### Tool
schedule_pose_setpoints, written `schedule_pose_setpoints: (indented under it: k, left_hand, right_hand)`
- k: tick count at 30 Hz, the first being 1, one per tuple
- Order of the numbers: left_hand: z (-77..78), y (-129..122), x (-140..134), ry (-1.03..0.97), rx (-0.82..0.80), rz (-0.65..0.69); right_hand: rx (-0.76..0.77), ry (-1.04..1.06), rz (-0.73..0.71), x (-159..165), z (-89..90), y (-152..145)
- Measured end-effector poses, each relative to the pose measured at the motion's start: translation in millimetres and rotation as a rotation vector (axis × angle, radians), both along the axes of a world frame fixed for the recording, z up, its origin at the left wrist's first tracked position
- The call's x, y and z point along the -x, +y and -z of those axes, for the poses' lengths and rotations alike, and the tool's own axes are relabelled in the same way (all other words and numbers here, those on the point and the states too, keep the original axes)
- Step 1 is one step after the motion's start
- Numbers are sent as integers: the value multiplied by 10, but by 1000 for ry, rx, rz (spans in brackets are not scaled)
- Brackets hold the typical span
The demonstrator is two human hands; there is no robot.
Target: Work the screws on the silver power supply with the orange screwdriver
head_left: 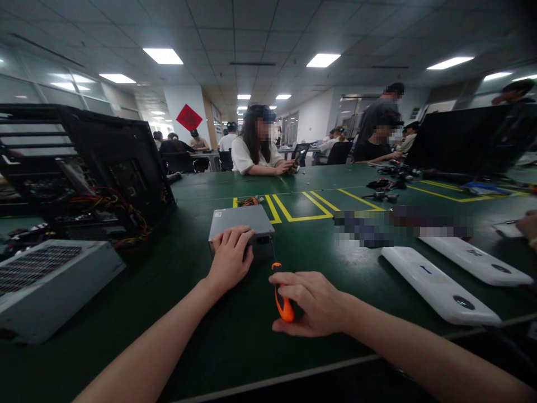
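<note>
A grey metal computer power supply unit (245, 218) lies on the green table in front of me. My left hand (232, 249) grips its near left edge, fingers bent over the top and thumb at the front face. In my right hand (308, 302) is an orange and black screwdriver (285, 308), held by the handle between fingers and thumb. Its thin shaft points away from me to the unit's near right corner; whether the tip touches a screw is too small to see. A bundle of coloured cables (250, 201) shows behind the unit.
An open black computer case (138, 162) with loose wires stands at left, behind another grey power supply (84, 285). White oblong devices (436, 285) lie at right, near dark cables (381, 184). Yellow tape (293, 215) marks the table. A person (255, 145) sits opposite.
</note>
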State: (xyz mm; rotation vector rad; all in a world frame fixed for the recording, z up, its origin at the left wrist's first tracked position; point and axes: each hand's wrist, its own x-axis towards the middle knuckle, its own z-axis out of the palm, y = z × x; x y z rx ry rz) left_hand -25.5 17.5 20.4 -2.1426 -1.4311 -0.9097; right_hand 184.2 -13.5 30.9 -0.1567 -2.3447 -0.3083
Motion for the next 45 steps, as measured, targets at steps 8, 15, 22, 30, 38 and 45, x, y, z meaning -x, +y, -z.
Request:
schedule_pose_setpoints:
  k: [8, 15, 22, 30, 38, 45]
  left_hand:
    - [15, 8, -1, 2, -12, 0]
    - [22, -5, 1, 0, -13, -5]
    - [22, -5, 6, 1, -12, -2]
    - [20, -5, 7, 9, -16, -3]
    - [31, 9, 7, 6, -16, -9]
    - [34, 3, 8, 2, -17, 2]
  right_hand:
    - [-84, -107, 32, 7, -49, -18]
    - [14, -91, 24, 25, -22, -8]
    - [-72, -109, 19, 22, -42, -19]
    - [12, -133, 47, -6, -42, -12]
    - [-60, -51, 62, 18, 46, 44]
    - [5, -164, 75, 9, -35, 0]
